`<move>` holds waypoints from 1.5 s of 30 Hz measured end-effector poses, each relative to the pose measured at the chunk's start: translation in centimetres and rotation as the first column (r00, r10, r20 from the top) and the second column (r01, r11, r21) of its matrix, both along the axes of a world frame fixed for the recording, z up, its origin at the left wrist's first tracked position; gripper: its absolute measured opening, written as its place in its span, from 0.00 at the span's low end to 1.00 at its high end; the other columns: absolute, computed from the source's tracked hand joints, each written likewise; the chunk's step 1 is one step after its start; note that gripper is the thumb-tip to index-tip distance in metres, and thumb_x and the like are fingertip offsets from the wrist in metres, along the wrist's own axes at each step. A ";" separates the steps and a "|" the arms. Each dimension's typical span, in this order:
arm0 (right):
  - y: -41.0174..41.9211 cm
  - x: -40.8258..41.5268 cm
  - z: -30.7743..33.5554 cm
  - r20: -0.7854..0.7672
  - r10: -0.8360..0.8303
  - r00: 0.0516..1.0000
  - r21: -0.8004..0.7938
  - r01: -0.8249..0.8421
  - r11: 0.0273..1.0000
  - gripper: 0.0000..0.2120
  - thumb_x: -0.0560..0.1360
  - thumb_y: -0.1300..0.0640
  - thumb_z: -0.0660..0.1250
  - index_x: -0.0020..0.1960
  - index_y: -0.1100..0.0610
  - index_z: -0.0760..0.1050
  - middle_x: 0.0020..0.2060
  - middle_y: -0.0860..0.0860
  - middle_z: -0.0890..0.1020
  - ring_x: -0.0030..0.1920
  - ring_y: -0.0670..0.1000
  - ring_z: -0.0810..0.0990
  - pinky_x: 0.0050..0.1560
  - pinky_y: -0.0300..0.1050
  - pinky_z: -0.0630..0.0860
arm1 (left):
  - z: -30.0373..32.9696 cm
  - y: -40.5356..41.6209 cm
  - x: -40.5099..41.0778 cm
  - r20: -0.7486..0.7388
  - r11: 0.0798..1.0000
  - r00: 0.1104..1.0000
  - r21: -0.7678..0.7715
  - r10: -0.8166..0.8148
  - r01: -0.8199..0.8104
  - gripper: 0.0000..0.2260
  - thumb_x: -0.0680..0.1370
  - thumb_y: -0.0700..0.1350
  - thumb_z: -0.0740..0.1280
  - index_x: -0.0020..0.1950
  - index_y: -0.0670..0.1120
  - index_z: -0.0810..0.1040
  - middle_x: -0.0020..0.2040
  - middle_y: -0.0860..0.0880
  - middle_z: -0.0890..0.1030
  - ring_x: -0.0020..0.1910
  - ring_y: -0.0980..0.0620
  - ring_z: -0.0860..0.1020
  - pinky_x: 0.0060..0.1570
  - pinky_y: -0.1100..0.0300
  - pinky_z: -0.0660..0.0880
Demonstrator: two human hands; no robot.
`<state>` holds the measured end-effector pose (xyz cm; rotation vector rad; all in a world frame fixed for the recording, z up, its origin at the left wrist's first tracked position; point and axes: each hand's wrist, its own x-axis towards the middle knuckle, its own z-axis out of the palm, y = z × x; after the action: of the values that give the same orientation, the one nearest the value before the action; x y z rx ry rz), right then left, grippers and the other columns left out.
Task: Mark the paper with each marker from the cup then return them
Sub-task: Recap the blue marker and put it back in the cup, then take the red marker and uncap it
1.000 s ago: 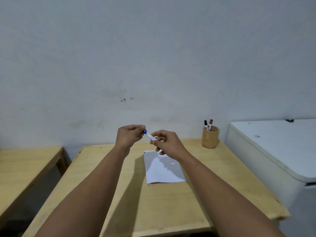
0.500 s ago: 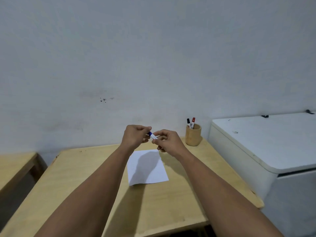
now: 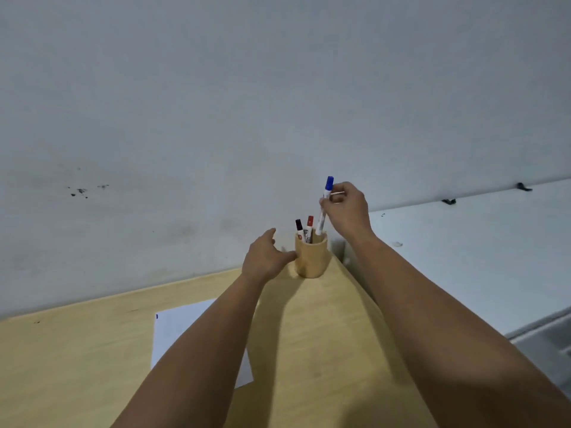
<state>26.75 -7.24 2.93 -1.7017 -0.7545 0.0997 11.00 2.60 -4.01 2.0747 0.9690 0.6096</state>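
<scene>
Just right of centre frame, the right hand pinches the capped blue marker upright between thumb and fingertips, its lower end at the rim of the wooden cup, beside the black marker and red marker. The left hand is open and empty, fingers spread beside the cup wall; whether it touches is unclear. Steady the cup, keep the marker vertical, lower it into the free gap before letting go; the paper lies lower left

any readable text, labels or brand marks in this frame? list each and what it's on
Nothing can be read here.
Black-capped marker: dark print on the white barrel, too small and blurred to read.
Red-capped marker: same, print on the barrel is illegible.
Blue-capped marker in the right hand: no print that can be made out.
Wooden cup: no label.
Paper: one small blue mark, no writing.
</scene>
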 end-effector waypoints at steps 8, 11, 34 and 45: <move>3.4 1.4 -4.6 -0.010 -0.046 0.999 -0.198 0.043 0.979 0.14 0.74 0.56 0.73 0.58 0.52 0.77 0.41 0.44 0.81 0.44 0.54 0.85 0.49 0.51 0.80 | -3.6 1.4 4.0 0.005 0.994 0.999 -0.094 -0.053 0.053 0.47 0.67 0.58 0.82 0.81 0.49 0.65 0.75 0.45 0.75 0.70 0.45 0.76 0.67 0.46 0.75; 4.2 1.6 -5.2 0.012 -0.058 0.998 -0.330 0.059 0.942 0.13 0.75 0.47 0.72 0.57 0.49 0.78 0.41 0.40 0.79 0.47 0.53 0.82 0.57 0.53 0.78 | -4.3 1.6 4.5 -0.001 0.993 0.997 -0.091 -0.082 0.082 0.46 0.66 0.59 0.81 0.80 0.50 0.66 0.73 0.47 0.76 0.67 0.45 0.78 0.64 0.45 0.77; 3.5 -5.8 3.5 -0.178 0.278 0.944 0.129 -0.258 0.958 0.07 0.83 0.60 0.71 0.59 0.58 0.85 0.44 0.57 0.82 0.30 0.47 0.77 0.37 0.43 0.81 | 2.4 2.2 -5.2 0.084 0.989 0.993 0.117 0.080 -0.089 0.17 0.82 0.55 0.66 0.64 0.46 0.82 0.60 0.47 0.85 0.61 0.47 0.82 0.62 0.52 0.76; 5.2 -21.6 -4.4 -0.282 0.698 0.658 -0.219 -0.752 0.621 0.10 0.82 0.49 0.73 0.58 0.53 0.88 0.44 0.50 0.87 0.33 0.47 0.75 0.34 0.41 0.72 | 2.9 3.5 -23.5 0.061 0.980 0.980 0.052 0.187 -0.190 0.32 0.81 0.70 0.55 0.44 0.43 0.81 0.43 0.46 0.84 0.48 0.44 0.83 0.53 0.47 0.77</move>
<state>5.19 -2.01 -1.52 -1.5427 -1.3244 0.9849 -12.50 6.08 -1.09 2.0180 1.1361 0.7975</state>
